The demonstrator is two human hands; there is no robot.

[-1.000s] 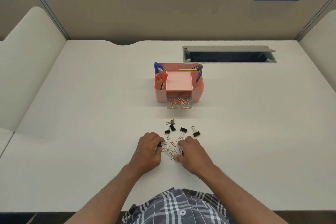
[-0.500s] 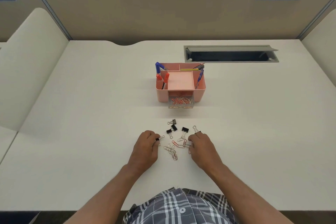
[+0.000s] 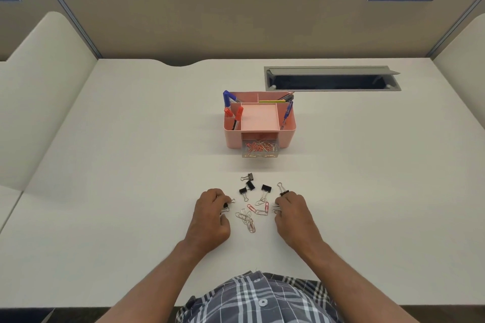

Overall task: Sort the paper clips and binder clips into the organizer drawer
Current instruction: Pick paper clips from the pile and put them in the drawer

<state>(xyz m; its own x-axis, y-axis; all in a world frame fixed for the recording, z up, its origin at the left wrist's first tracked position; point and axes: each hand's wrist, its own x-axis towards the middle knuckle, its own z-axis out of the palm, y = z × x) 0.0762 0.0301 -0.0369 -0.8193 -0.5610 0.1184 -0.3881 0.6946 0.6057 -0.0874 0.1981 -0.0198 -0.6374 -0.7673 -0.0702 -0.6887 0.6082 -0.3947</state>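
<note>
A pink desk organizer (image 3: 287,136) stands mid-desk, its clear drawer (image 3: 260,151) pulled out and holding several paper clips. In front of it lie several black binder clips (image 3: 266,188) and a loose pile of silver and red paper clips (image 3: 246,218). My left hand (image 3: 211,217) rests left of the pile, fingers curled around a small black binder clip (image 3: 225,204). My right hand (image 3: 294,215) rests right of the pile, fingertips pinching paper clips (image 3: 276,209); another binder clip (image 3: 283,190) touches its knuckles.
The organizer's upper compartments hold blue and red pens (image 3: 237,113). An open grey cable slot (image 3: 332,81) is sunk into the desk at the back right. Beige partition walls (image 3: 210,21) close the desk's back and sides.
Both hands have drawn apart from the pile's middle, the right one moving right and slightly forward toward a binder clip. The paper clips now lie uncovered between them.
</note>
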